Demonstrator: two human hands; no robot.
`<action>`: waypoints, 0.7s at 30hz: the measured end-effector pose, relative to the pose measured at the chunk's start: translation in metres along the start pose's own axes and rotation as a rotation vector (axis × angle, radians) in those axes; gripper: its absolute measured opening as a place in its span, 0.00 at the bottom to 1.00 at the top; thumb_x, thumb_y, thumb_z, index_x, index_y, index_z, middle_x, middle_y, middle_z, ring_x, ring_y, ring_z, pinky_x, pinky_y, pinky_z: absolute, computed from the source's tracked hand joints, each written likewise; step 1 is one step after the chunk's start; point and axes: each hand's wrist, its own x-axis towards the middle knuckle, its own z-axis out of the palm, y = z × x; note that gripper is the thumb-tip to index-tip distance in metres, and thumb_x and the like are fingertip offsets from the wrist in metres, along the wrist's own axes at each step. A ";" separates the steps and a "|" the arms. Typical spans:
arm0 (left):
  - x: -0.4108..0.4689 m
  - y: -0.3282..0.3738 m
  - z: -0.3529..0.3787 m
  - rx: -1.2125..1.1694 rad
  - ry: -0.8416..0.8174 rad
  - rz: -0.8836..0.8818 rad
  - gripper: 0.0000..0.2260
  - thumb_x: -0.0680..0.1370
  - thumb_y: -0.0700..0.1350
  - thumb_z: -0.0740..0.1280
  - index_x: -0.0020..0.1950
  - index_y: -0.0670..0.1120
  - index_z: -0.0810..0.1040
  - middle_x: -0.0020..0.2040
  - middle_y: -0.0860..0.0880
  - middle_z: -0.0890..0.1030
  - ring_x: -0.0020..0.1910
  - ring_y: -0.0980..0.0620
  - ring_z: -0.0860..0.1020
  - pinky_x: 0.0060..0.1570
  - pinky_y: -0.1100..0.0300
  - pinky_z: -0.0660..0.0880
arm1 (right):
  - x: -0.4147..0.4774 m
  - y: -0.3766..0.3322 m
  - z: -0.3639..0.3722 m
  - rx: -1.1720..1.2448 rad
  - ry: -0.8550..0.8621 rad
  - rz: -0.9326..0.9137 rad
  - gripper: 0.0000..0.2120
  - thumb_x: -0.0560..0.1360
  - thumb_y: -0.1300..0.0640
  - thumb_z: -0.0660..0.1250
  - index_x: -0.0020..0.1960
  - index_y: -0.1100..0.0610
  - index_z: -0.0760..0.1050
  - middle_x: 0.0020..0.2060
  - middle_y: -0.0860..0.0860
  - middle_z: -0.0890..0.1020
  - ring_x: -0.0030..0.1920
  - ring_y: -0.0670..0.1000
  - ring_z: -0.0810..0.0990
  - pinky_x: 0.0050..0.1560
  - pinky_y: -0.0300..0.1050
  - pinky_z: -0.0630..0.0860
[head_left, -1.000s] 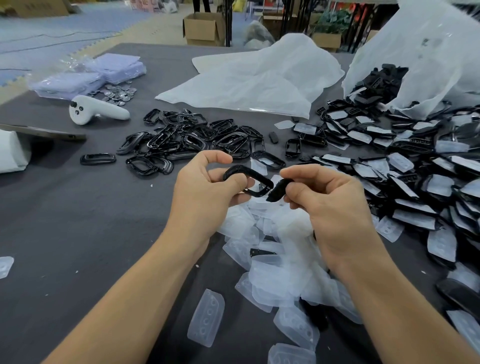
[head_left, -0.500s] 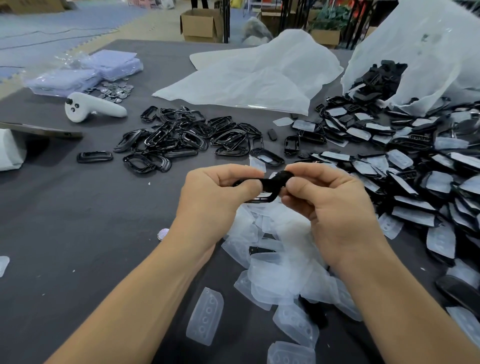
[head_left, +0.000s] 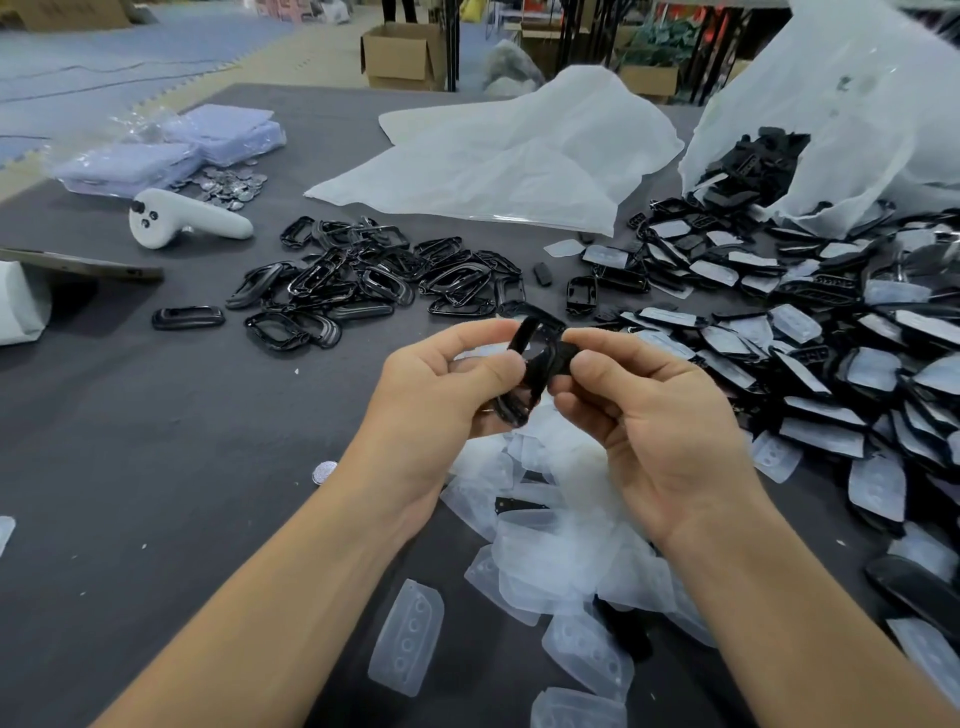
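Pinching black frame (head_left: 527, 364) between left hand (head_left: 447, 395) and right hand (head_left: 649, 410), both clamped on it, above clear-cover pile (head_left: 550, 551).

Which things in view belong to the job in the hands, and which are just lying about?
In the job: black frame, gripped by left hand and right hand; pile of black frames; clear covers.
Lying about: white controller; metal discs; purple packets; cardboard box.
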 end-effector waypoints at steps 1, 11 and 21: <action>0.000 -0.001 0.000 0.028 -0.009 0.012 0.11 0.79 0.35 0.71 0.57 0.46 0.86 0.44 0.43 0.87 0.39 0.49 0.84 0.39 0.60 0.81 | 0.000 0.000 0.000 -0.017 -0.012 -0.013 0.11 0.74 0.70 0.70 0.41 0.57 0.88 0.36 0.57 0.86 0.33 0.49 0.84 0.36 0.38 0.81; -0.003 -0.002 0.004 0.054 0.014 0.024 0.08 0.78 0.35 0.72 0.54 0.43 0.86 0.41 0.42 0.87 0.38 0.49 0.86 0.37 0.62 0.80 | -0.002 0.001 0.000 -0.148 -0.115 -0.032 0.17 0.74 0.71 0.70 0.44 0.50 0.89 0.35 0.50 0.85 0.35 0.46 0.78 0.45 0.41 0.77; -0.005 -0.001 0.009 0.150 0.101 0.057 0.09 0.75 0.37 0.76 0.41 0.50 0.89 0.37 0.45 0.87 0.32 0.53 0.82 0.34 0.61 0.79 | 0.000 -0.001 -0.003 -0.176 -0.007 0.025 0.16 0.77 0.69 0.68 0.44 0.52 0.89 0.40 0.52 0.87 0.37 0.46 0.78 0.47 0.41 0.77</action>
